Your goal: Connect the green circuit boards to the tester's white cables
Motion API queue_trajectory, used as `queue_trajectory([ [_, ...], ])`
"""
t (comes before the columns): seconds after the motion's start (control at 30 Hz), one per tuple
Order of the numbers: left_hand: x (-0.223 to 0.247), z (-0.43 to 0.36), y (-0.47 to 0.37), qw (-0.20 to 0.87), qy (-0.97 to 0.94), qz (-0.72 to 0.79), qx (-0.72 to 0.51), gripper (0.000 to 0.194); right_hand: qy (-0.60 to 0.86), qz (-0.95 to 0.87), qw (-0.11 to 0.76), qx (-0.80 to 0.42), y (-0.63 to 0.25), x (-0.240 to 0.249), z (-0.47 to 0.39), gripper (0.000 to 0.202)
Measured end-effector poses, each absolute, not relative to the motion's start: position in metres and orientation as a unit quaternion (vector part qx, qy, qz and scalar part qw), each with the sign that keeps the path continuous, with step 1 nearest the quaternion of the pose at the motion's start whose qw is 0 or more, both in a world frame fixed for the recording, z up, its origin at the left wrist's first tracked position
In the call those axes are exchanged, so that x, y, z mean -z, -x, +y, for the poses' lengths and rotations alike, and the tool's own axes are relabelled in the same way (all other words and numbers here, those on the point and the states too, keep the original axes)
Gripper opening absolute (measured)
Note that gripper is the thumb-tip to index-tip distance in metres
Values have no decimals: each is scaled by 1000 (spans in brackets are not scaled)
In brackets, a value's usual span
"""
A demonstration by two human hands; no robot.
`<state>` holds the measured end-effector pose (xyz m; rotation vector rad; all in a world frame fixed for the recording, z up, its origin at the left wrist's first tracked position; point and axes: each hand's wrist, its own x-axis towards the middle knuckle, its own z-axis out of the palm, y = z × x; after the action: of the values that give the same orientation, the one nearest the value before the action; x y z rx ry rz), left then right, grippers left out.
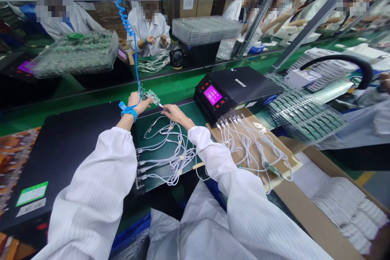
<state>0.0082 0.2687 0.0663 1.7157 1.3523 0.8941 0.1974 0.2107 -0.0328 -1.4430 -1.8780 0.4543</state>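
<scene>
My left hand (139, 102) is closed on a green circuit board (154, 97), held above the dark green bench mat. A blue wrist strap (128, 110) with a coiled cord is on that wrist. My right hand (175, 113) pinches the white plug of a cable (161, 105) at the board's near right corner; I cannot tell if it is fully seated. Below the hands lies a bundle of white cables (179, 152), whose ends run to a row of sockets at the left. Another small board (150, 130) rests on the mat beside the cables.
A black tester box (243, 85) with a purple screen stands right of centre, white cables plugged in its front. A large black box (73, 150) fills the left. Trays of boards (304, 109) and a carton of white parts (335, 199) stand at right. Co-workers sit across the bench.
</scene>
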Motion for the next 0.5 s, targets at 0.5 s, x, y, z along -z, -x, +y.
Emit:
queue_trajectory([
  [0.5, -39, 254, -50, 203, -796, 480, -307, 21, 559, -402, 642, -337, -178, 48, 189, 43],
])
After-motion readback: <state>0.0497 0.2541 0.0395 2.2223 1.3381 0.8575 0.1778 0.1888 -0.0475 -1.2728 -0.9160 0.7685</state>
